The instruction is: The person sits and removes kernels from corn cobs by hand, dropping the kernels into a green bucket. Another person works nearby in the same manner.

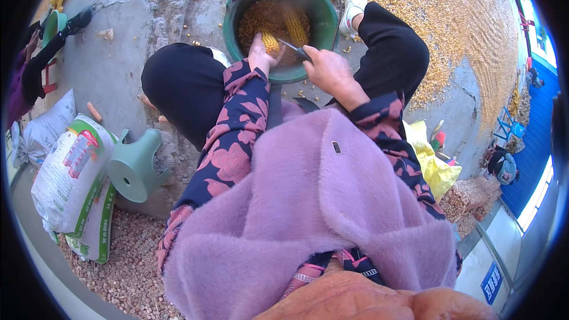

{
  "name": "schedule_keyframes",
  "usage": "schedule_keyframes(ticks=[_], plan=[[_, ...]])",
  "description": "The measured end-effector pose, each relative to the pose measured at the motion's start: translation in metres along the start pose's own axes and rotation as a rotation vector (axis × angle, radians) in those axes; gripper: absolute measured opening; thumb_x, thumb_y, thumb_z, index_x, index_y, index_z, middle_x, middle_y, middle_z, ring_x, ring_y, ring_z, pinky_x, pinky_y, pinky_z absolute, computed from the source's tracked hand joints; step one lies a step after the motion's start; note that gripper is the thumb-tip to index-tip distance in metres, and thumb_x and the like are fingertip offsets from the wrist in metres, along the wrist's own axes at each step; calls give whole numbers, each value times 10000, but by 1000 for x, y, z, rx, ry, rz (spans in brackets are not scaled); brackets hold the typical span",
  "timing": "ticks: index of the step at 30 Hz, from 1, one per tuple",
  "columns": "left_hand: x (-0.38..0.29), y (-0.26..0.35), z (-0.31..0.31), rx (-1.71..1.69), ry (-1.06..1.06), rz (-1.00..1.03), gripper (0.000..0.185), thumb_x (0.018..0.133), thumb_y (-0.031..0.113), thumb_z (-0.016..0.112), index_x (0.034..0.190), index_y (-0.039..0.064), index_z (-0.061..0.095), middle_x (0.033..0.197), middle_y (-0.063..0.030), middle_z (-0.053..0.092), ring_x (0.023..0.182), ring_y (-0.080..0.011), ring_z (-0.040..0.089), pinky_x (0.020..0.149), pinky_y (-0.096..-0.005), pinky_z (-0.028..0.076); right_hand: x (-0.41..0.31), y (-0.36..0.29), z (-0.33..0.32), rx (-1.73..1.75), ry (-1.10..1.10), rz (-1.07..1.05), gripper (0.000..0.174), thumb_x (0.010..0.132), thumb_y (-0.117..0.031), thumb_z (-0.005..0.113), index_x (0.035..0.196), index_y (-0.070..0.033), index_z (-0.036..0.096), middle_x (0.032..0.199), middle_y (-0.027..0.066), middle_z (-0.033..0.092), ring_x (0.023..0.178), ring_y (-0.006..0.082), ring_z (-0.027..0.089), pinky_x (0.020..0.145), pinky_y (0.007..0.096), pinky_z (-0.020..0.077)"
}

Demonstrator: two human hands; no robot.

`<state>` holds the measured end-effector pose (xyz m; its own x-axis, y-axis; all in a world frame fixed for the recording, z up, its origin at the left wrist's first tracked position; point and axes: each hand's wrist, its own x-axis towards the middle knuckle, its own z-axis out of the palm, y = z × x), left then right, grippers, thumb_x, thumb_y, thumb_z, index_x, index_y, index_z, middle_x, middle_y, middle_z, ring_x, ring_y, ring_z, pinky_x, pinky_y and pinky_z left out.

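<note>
A green plastic bucket [323,22] with a wire handle stands between my knees. Loose corn kernels [251,11] cover its bottom, and yellow corn cobs [294,24] lean inside it. My left hand [262,54] grips an ear of corn [270,43] low over the bucket's near side. In my right hand [331,71] is a thin metal-bladed hand tool [302,53] with a dark handle, possibly a screwdriver. Its tip is beside the ear, but I cannot tell whether it touches. Part of the ear is hidden by my left fingers.
Kernels [444,22] spread over the floor at right. A pale green plastic stool [133,171], printed sacks [66,182] and a heap of stripped cobs [124,271] lie at left. A yellow bag [429,160] is at right. Another person [35,66] sits at far left.
</note>
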<state>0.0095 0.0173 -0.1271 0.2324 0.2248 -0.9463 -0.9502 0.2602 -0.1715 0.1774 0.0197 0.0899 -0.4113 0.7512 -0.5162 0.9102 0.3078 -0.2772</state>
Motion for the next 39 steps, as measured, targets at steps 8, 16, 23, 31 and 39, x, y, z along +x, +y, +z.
schedule_keyframes(ticks=[8, 16, 23, 31, 39], plan=[[-15, -6, 8, 26, 139, 27, 595, 899, 603, 537, 1152, 63, 539, 996, -135, 619, 829, -313, 645, 749, -440, 573, -30, -2, -4, 215, 77, -10, 371, 863, -263, 600, 1212, -139, 620, 934, 200, 680, 907, 387, 646, 820, 489, 508], [-19, -10, 8, 193, 186, 122, 546, 877, 571, 586, 1149, 98, 561, 1028, -130, 610, 885, -322, 635, 770, -496, 570, -5, 17, -10, 249, 62, -115, 344, 777, -187, 595, 1095, -119, 708, 979, 203, 684, 958, 371, 643, 885, 447, 501], [7, -1, -4, 183, 118, 55, 572, 830, 611, 634, 1116, 123, 552, 915, -110, 616, 778, -284, 625, 606, -399, 534, 62, 26, -39, 80, -161, -305, 316, 729, -193, 613, 1012, -124, 734, 957, 151, 694, 959, 329, 646, 857, 415, 510], [7, -8, -3, 334, 165, 172, 590, 823, 647, 621, 1091, 125, 555, 900, -115, 613, 739, -280, 593, 569, -384, 513, 85, 2, -41, -50, -270, -230, 296, 726, -189, 611, 978, -116, 749, 952, 149, 705, 940, 326, 661, 873, 396, 516], [11, -8, -1, 329, 109, 150, 538, 875, 639, 546, 1045, 130, 567, 865, -111, 618, 696, -259, 591, 554, -361, 502, 57, -32, -39, -206, -244, -124, 238, 762, -177, 592, 942, -105, 730, 948, 138, 704, 934, 332, 666, 844, 427, 532]])
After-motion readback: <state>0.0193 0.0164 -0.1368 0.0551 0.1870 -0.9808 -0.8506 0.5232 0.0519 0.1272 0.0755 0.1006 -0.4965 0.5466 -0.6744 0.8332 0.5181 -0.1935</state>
